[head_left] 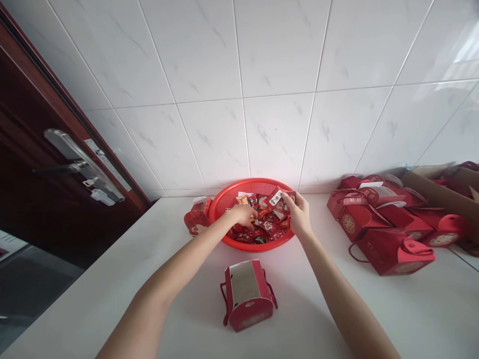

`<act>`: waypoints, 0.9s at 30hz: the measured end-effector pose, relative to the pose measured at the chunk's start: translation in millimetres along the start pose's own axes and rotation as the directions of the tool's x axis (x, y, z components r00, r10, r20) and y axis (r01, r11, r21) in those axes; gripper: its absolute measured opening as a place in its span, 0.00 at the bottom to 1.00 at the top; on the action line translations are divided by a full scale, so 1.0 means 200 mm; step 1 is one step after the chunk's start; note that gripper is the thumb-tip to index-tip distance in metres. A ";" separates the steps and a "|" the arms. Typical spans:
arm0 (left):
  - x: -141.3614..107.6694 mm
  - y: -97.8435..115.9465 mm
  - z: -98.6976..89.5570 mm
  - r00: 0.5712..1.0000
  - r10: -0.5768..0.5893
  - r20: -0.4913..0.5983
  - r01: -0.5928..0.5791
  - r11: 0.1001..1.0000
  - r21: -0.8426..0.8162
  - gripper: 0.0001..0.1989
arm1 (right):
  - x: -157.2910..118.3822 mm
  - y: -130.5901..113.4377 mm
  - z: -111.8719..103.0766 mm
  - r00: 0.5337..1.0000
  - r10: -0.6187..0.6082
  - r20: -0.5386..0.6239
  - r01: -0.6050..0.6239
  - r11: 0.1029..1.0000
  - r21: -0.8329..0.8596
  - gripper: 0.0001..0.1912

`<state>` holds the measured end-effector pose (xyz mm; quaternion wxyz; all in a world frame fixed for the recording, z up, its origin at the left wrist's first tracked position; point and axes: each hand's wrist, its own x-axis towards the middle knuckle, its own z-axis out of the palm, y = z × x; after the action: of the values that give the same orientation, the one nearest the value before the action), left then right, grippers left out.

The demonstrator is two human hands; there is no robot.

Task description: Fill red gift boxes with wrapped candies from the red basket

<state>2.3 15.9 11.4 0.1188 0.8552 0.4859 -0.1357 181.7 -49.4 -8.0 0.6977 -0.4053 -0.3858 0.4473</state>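
Note:
A red plastic basket (pixel 258 245) with a mesh wall stands against the tiled wall, filled with wrapped candies (pixel 267 225). My left hand (pixel 244 216) reaches down among the candies, its fingertips partly hidden there; whether it grips one I cannot tell. Over the basket's right side, my right hand (pixel 299 213) pinches a red candy packet (pixel 276 197) with a white label. In front of the basket, between my forearms, sits a red gift box (pixel 250 311) with its top open and cord handles hanging at both sides.
Another red box (pixel 197 219) stands left of the basket. Several closed red boxes (pixel 396 249) are grouped at the right, beside a brown cardboard carton (pixel 437 194). A dark red door (pixel 48 164) with a metal handle is at the left, past the white table's (pixel 168 319) edge.

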 end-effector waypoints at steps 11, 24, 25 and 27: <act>-0.01 0.07 -0.02 0.995 -0.097 0.021 0.093 0.986 0.137 0.12 | 0.01 0.02 -0.01 1.000 -0.007 0.007 0.007 1.000 0.003 0.21; 0.02 -0.07 0.04 0.974 0.008 -0.226 -0.049 0.983 -0.179 0.11 | 0.00 0.00 -0.01 1.000 -0.018 0.000 0.018 1.000 -0.011 0.21; 0.02 -0.07 0.04 0.971 0.016 -0.238 -0.069 0.975 -0.214 0.10 | 0.00 0.00 -0.01 1.000 -0.016 -0.001 0.016 1.000 -0.014 0.21; 0.03 -0.07 0.04 0.971 0.033 -0.236 -0.094 0.964 -0.249 0.09 | 0.00 0.01 -0.01 1.000 -0.012 0.002 0.012 1.000 -0.014 0.21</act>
<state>-8.2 25.0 1.2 0.1767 0.8575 0.4820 0.0328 182.7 -49.2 -9.6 0.6972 -0.4074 -0.3921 0.4407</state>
